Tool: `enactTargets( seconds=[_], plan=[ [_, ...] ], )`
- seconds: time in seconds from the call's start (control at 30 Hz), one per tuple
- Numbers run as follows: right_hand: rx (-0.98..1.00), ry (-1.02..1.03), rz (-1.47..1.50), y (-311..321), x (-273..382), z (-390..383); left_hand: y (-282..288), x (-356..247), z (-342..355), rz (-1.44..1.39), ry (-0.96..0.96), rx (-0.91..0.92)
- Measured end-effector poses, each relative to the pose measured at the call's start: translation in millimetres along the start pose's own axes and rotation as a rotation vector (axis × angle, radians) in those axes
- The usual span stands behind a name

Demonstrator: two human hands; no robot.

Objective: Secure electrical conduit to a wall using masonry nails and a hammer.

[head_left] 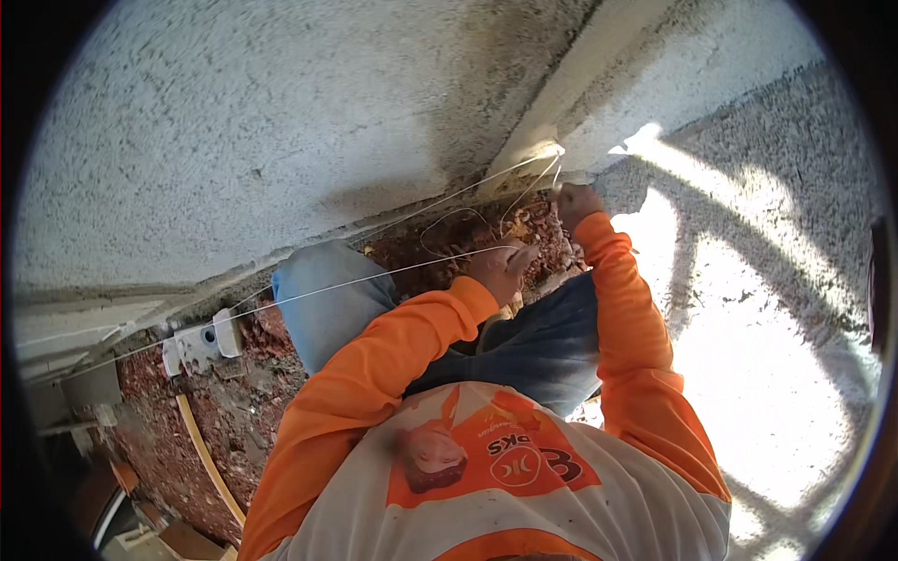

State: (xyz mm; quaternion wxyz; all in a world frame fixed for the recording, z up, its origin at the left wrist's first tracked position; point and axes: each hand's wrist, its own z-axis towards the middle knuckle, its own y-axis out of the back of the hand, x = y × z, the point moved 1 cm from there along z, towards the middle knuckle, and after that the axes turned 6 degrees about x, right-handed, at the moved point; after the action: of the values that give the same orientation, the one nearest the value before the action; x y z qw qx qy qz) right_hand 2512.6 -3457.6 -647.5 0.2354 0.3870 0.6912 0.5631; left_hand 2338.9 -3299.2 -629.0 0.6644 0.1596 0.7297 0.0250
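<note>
A building site, judging by the rough grey plastered wall (234, 131), loose reddish-brown rubble ground (150, 402) and thin, straight white string (393, 272).

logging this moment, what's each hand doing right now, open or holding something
Left hand: closed, holding white string.
Right hand: curled near the string; whether holding cannot be told.

on the reddish, rubbly ground (150, 411) lie a curved yellow strip (204, 451) and a white block-like piece (194, 348).
</note>
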Motion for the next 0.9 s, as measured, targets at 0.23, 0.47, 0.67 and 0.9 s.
enactTargets(
  seconds=[0.23, 0.47, 0.67, 0.9],
  plan=[
    [-0.865, -0.57, 0.033, 8, -3, 23, 1, 0, 0, -0.034, -0.01, -0.071],
    [-0.302, -0.221, 0.423, 15, 13, 43, 4, 11, 2, -0.084, 0.2, -0.056],
    [-0.306, -0.329, 0.367, 17, 14, 43, 4, 14, 1, -0.101, 0.162, -0.09],
    [-0.375, -0.289, 0.474, -8, 5, 44, 5, 10, 1, -0.16, 0.206, -0.056]
  ],
)
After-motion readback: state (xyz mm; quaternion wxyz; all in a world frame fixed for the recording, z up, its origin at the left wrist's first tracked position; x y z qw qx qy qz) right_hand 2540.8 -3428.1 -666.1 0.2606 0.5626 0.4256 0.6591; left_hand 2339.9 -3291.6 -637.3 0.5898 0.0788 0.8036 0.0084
